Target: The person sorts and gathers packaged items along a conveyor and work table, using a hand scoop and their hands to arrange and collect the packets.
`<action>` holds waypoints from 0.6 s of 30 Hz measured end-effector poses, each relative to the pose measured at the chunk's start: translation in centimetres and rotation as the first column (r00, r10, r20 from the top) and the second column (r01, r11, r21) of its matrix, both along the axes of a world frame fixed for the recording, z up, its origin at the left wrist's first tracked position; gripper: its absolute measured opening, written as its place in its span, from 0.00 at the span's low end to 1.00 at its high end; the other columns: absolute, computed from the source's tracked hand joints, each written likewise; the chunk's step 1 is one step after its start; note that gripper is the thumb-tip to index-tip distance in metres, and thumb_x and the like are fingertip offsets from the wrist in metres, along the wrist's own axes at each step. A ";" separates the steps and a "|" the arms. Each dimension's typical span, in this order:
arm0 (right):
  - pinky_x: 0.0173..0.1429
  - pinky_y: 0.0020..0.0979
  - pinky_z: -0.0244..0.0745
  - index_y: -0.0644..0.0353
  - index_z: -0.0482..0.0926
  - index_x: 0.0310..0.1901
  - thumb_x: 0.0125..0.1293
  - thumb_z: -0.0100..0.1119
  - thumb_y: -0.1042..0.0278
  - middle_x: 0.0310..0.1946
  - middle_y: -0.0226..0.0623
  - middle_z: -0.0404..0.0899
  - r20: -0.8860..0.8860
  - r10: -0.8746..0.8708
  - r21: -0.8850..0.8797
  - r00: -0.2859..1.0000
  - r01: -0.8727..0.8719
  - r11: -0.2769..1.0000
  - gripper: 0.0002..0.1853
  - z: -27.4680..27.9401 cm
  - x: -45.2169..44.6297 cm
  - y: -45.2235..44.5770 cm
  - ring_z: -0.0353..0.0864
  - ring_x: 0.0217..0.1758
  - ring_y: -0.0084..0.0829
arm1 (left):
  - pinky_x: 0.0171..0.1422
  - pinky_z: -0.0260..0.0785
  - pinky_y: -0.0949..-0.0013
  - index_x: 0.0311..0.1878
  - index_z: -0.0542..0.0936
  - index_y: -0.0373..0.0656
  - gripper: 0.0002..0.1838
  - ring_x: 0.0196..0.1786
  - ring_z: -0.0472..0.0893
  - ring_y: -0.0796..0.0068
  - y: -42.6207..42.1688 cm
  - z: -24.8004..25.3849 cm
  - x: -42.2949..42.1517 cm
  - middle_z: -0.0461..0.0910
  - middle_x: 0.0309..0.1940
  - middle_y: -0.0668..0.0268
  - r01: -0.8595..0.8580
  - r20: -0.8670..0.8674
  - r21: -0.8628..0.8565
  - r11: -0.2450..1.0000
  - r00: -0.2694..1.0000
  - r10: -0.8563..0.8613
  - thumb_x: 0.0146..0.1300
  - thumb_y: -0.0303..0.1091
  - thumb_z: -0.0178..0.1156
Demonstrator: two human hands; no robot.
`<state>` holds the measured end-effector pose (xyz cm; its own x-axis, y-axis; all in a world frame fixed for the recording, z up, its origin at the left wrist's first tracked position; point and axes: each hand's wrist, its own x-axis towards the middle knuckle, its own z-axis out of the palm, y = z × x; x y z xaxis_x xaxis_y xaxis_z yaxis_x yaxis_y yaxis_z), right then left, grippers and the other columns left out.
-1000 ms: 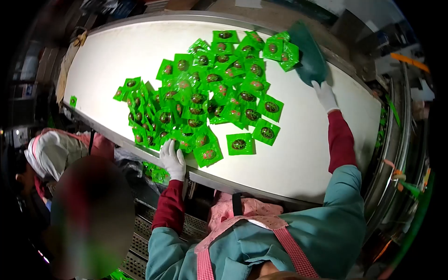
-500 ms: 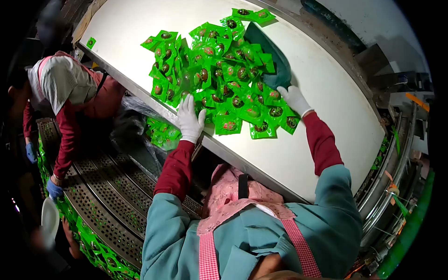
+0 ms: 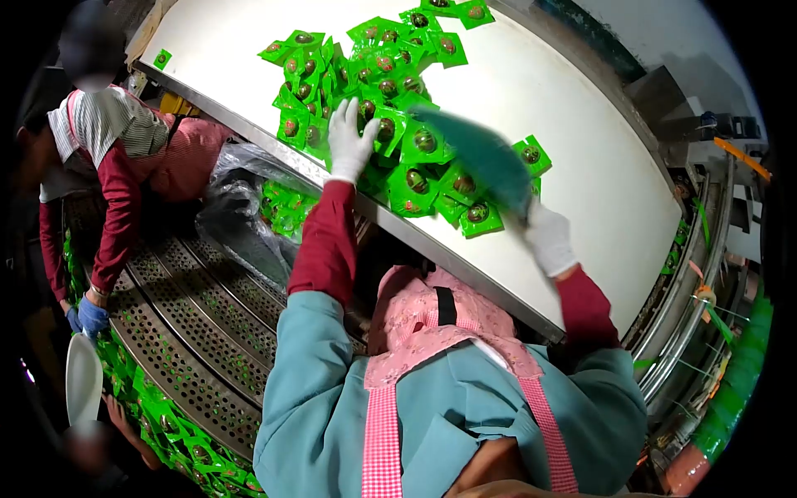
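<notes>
My right hand, in a white glove, grips the near end of a dark green scoop, slightly blurred by motion. The scoop lies tilted over the right side of a pile of shiny green packets, each with a dark oval printed or showing on it. My left hand, also gloved in white, rests against the pile's near left side with its fingers spread. A few packets, such as a loose packet, lie apart to the right of the scoop.
The white tabletop has a metal edge along my side. Below left, a clear plastic bag holds more green packets. A perforated metal conveyor curves past. A co-worker bends there; another hand is near a white scoop.
My right hand has closed on the scoop and brought it nearer and left across the packets. My left hand has moved up along the pile. Packets on the right have shifted or spread.
</notes>
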<state>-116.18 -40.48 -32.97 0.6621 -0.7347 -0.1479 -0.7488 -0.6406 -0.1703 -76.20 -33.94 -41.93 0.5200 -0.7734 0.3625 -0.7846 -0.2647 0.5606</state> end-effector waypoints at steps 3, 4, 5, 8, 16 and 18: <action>0.36 0.42 0.74 0.60 0.73 0.48 0.65 0.55 0.56 0.30 0.48 0.77 0.149 -0.208 0.167 0.967 0.183 0.969 0.17 3.8 -6.3 -1.3 0.80 0.32 0.43 | 0.68 0.60 0.49 0.67 0.69 0.47 0.37 0.66 0.64 0.44 -1.2 -0.3 1.3 0.64 0.67 0.49 0.023 0.019 0.177 0.984 0.999 -0.027 0.59 0.59 0.60; 0.37 0.40 0.73 0.60 0.73 0.49 0.66 0.55 0.54 0.31 0.49 0.76 0.169 -0.221 0.156 0.960 0.195 0.968 0.18 5.6 -8.5 -1.4 0.78 0.32 0.41 | 0.68 0.60 0.49 0.67 0.69 0.49 0.38 0.67 0.65 0.44 -1.4 -0.5 1.2 0.64 0.67 0.49 0.003 0.076 0.226 0.974 0.997 -0.021 0.58 0.61 0.60; 0.32 0.37 0.72 0.61 0.73 0.46 0.67 0.54 0.52 0.27 0.44 0.75 0.145 -0.186 0.155 0.972 0.164 0.974 0.19 5.3 -13.6 -2.4 0.75 0.26 0.37 | 0.68 0.60 0.49 0.67 0.69 0.49 0.38 0.67 0.65 0.44 -1.6 -0.5 0.9 0.64 0.67 0.49 0.011 0.066 0.230 0.973 0.997 -0.027 0.58 0.61 0.60; 0.16 0.28 0.62 0.63 0.74 0.38 0.72 0.48 0.51 0.13 0.31 0.68 -0.233 -0.703 0.737 0.671 0.594 0.323 0.19 14.5 -15.9 -2.2 0.65 0.10 0.26 | 0.66 0.61 0.49 0.66 0.70 0.52 0.39 0.66 0.66 0.46 -1.4 0.3 0.6 0.65 0.66 0.51 -0.054 0.203 0.319 0.946 0.979 -0.012 0.56 0.64 0.59; 0.13 0.25 0.55 0.57 0.69 0.32 0.71 0.49 0.51 0.14 0.28 0.66 -0.369 -0.519 0.851 0.771 0.505 0.144 0.17 8.0 -6.4 -1.5 0.60 0.08 0.21 | 0.69 0.45 0.34 0.69 0.67 0.58 0.44 0.71 0.59 0.47 -2.1 0.4 -2.9 0.62 0.70 0.61 -0.048 0.053 0.454 0.889 0.998 0.028 0.52 0.70 0.57; 0.12 0.26 0.55 0.58 0.67 0.32 0.71 0.48 0.49 0.13 0.27 0.64 -0.298 -0.392 0.919 0.870 0.372 0.127 0.19 4.5 0.2 -3.6 0.57 0.08 0.20 | 0.71 0.42 0.34 0.70 0.66 0.58 0.44 0.72 0.56 0.42 -2.8 0.5 -3.9 0.61 0.71 0.61 -0.030 0.042 0.490 0.871 0.999 0.011 0.52 0.71 0.57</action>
<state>-116.02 -44.11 -28.48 0.3506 -0.2180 -0.9108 -0.8351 0.3674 -0.4094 -80.11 -36.72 -41.39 0.5313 -0.8461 -0.0416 -0.7934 -0.5142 0.3258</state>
